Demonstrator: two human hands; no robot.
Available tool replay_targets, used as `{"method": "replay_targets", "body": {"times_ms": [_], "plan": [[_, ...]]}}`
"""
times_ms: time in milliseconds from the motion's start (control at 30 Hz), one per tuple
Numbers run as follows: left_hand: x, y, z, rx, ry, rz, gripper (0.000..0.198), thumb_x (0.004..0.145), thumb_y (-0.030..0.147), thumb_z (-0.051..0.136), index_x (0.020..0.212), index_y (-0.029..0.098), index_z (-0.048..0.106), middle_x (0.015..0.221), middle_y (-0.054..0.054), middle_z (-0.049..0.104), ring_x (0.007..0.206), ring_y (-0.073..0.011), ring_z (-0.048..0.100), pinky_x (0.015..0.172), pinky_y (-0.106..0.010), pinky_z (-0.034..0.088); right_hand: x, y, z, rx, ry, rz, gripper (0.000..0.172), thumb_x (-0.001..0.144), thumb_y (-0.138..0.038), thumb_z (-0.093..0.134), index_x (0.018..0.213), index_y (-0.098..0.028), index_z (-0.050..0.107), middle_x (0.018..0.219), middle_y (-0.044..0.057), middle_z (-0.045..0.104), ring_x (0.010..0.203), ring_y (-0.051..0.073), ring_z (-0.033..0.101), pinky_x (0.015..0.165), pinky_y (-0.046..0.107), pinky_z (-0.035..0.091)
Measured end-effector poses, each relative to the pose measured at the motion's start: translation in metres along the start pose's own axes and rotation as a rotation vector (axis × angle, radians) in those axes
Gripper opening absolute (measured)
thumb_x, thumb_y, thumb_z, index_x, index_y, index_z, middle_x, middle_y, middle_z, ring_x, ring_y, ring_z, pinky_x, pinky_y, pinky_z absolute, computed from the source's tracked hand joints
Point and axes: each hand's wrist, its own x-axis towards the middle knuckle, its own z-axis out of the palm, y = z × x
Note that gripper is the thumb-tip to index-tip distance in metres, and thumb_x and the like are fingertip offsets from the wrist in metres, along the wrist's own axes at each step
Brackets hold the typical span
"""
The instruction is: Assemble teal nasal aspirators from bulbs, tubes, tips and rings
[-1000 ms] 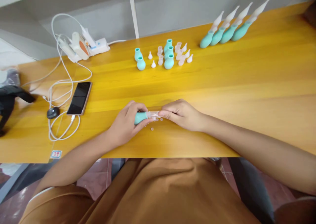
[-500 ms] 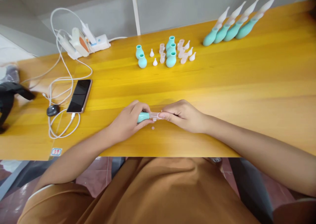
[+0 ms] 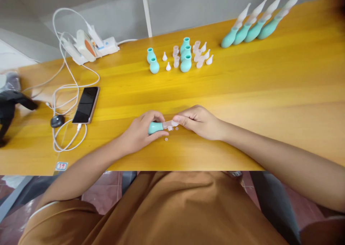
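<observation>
One teal bulb (image 3: 155, 127) | clasped in left grip (image 3: 141, 130) | translucent tube (image 3: 167, 125) beyond, end pinched in right grip (image 3: 199, 122)

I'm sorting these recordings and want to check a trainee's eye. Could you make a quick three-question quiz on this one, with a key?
1. Multiple choice: what does the left hand hold?
A) a power strip
B) a teal bulb
C) a white cable

2. True or false: the phone lies to the left of the left hand.

3. Count: how many bulbs with long white tips are in the row at the back right of the table?

Key: 1. B; 2. True; 3. Four.
</observation>
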Motion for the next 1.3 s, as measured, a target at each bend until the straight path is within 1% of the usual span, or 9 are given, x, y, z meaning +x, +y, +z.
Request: {"method": "replay_targets", "body": {"times_ms": [133,200,300,433,667,833,1033,1167,1300], "plan": [[-0.001,0.001,0.001,-0.038,-0.007,-0.044,0.036,0.099,0.045,0.085,0.121,0.025,0.064,0.112,-0.004,0.078,0.099,-0.0202,0.077,0.090,-0.033,0.060,0.001,-0.002,0.000,0.086,0.022,0.021,0.069,0.110,-0.072,0.056,0.067,-0.018,0.051,0.060,-0.005,0.036,0.060,0.009,0.034,0.057,0.024,0.029],[-0.002,0.002,0.003,-0.059,0.008,-0.064,0.039,0.098,0.046,0.087,0.121,0.025,0.063,0.111,-0.003,0.079,0.098,-0.0198,0.078,0.088,-0.032,0.060,0.001,-0.002,0.000,0.145,0.033,0.042,0.069,0.108,-0.074,0.059,0.067,-0.018,0.052,0.057,-0.005,0.036,0.060,0.009,0.035,0.056,0.025,0.029],[-0.002,0.003,0.006,-0.075,0.052,-0.087,0.041,0.097,0.045,0.087,0.121,0.025,0.061,0.109,-0.002,0.079,0.096,-0.0193,0.079,0.085,-0.031,0.060,0.001,-0.001,0.002,0.191,0.058,0.045,0.071,0.108,-0.074,0.059,0.065,-0.019,0.047,0.057,-0.005,0.036,0.059,0.009,0.034,0.055,0.024,0.028],[-0.001,0.006,0.007,-0.075,0.129,-0.094,0.036,0.100,0.043,0.085,0.119,0.024,0.060,0.110,-0.002,0.079,0.096,-0.0185,0.079,0.085,-0.030,0.061,0.002,0.001,0.005,0.172,0.091,0.016,0.072,0.109,-0.074,0.058,0.064,-0.019,0.044,0.060,-0.005,0.036,0.058,0.007,0.031,0.054,0.023,0.027],[-0.004,0.006,0.010,-0.076,0.102,-0.105,0.039,0.099,0.045,0.086,0.121,0.025,0.061,0.113,-0.003,0.079,0.100,-0.0204,0.079,0.090,-0.034,0.062,0.003,0.003,0.006,0.162,0.090,0.015,0.073,0.109,-0.074,0.057,0.065,-0.018,0.045,0.060,-0.005,0.037,0.056,0.006,0.031,0.051,0.023,0.027],[-0.006,0.010,0.014,-0.058,0.172,-0.097,0.039,0.099,0.043,0.087,0.121,0.025,0.060,0.113,-0.003,0.078,0.103,-0.0204,0.079,0.091,-0.033,0.063,0.001,0.001,0.007,0.167,0.105,0.032,0.074,0.109,-0.076,0.055,0.064,-0.019,0.043,0.058,-0.006,0.034,0.053,0.006,0.029,0.050,0.024,0.025],[-0.004,0.009,0.013,0.036,0.236,-0.112,0.034,0.100,0.040,0.086,0.119,0.024,0.062,0.109,-0.002,0.077,0.099,-0.0201,0.076,0.090,-0.034,0.062,0.000,-0.002,0.014,0.140,0.149,0.057,0.075,0.110,-0.078,0.051,0.064,-0.020,0.042,0.059,-0.005,0.033,0.054,0.007,0.028,0.051,0.024,0.024],[-0.003,0.007,0.009,0.101,0.225,-0.073,0.031,0.101,0.042,0.084,0.116,0.024,0.064,0.107,-0.002,0.077,0.098,-0.0206,0.075,0.090,-0.035,0.061,0.000,-0.002,0.013,0.118,0.128,0.062,0.075,0.110,-0.077,0.051,0.063,-0.020,0.040,0.058,-0.004,0.034,0.054,0.007,0.029,0.050,0.024,0.024],[-0.004,0.006,0.007,0.144,0.198,0.008,0.036,0.100,0.041,0.085,0.121,0.024,0.061,0.111,-0.003,0.078,0.104,-0.0222,0.077,0.092,-0.036,0.063,0.001,-0.002,0.010,0.121,0.097,0.071,0.076,0.109,-0.079,0.052,0.063,-0.019,0.042,0.058,-0.004,0.035,0.054,0.007,0.030,0.050,0.024,0.025]]}}
